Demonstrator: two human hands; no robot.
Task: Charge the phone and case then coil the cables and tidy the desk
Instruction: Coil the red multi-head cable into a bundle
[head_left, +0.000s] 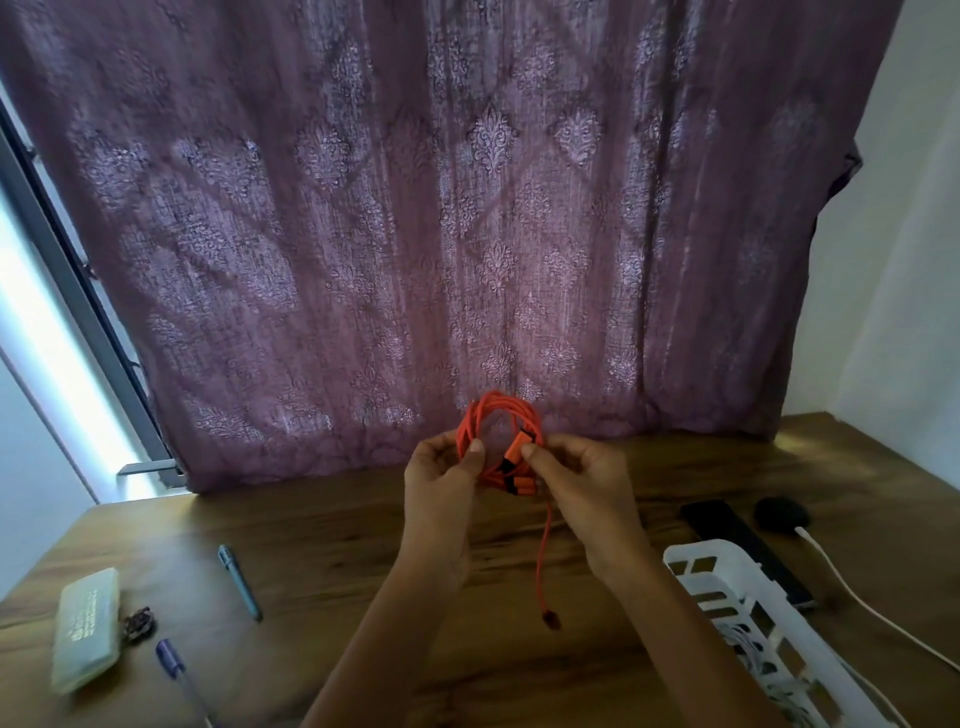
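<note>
the orange cable, held coiled above the table with the left grip pinching its loops and the right grip pinching its connectors, is best finished if the hanging tail is wound in evenly and tucked.
</note>
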